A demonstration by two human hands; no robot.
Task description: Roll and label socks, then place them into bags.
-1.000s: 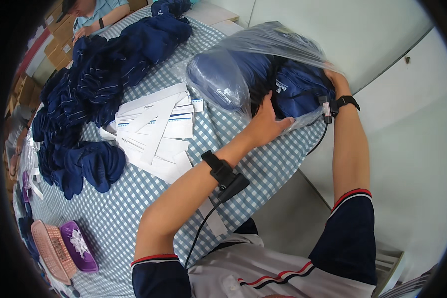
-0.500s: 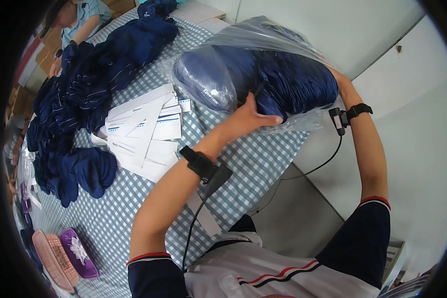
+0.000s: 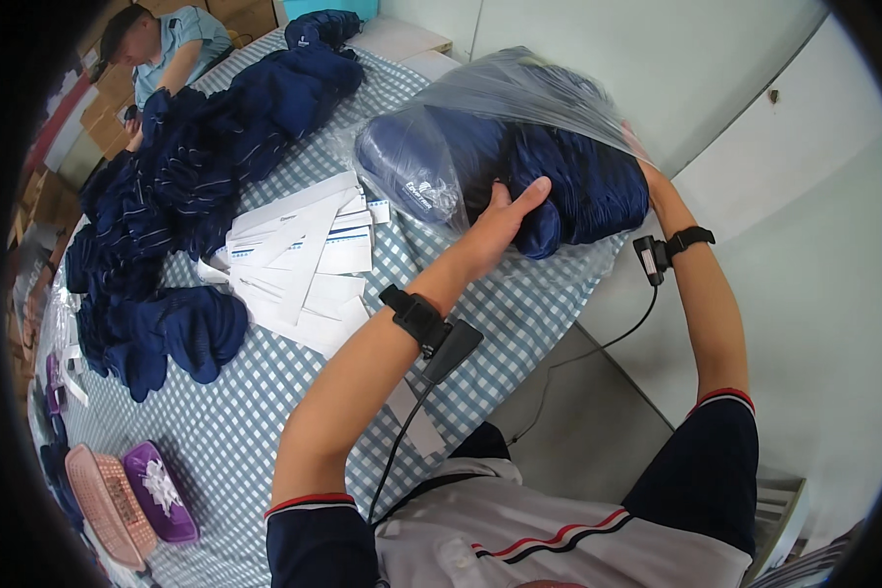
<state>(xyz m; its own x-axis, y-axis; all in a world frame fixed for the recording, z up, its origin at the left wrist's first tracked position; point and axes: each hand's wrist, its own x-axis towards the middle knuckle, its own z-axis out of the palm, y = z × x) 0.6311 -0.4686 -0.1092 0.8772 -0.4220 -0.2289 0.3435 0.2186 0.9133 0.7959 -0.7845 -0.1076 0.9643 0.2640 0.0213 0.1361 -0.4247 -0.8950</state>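
Note:
A clear plastic bag (image 3: 461, 108) wraps a thick bundle of folded navy garments (image 3: 593, 186) at the far right of the table. From the near side, my left hand (image 3: 500, 223) grips the bundle, its thumb raised along one navy fold and its other fingers partly tucked in and hidden. My right hand (image 3: 641, 157) reaches round the bundle's right end. Taut creases in the plastic run toward it, and the bag's edge hides most of its fingers. Each wrist carries a strapped black device with a cable.
White paper cards and strips (image 3: 309, 265) fan out left of the bag. Beyond them lies a long heap of navy clothing (image 3: 206, 147). Pink (image 3: 108, 500) and purple baskets (image 3: 157, 490) stand at lower left. A co-worker (image 3: 181, 44) sits at the far left. A wall rises behind the bag.
The left thumb has lifted from pointing right to pointing up along the fold. The bundle's right end has shifted slightly left and nearer. My right hand has moved a little left with it.

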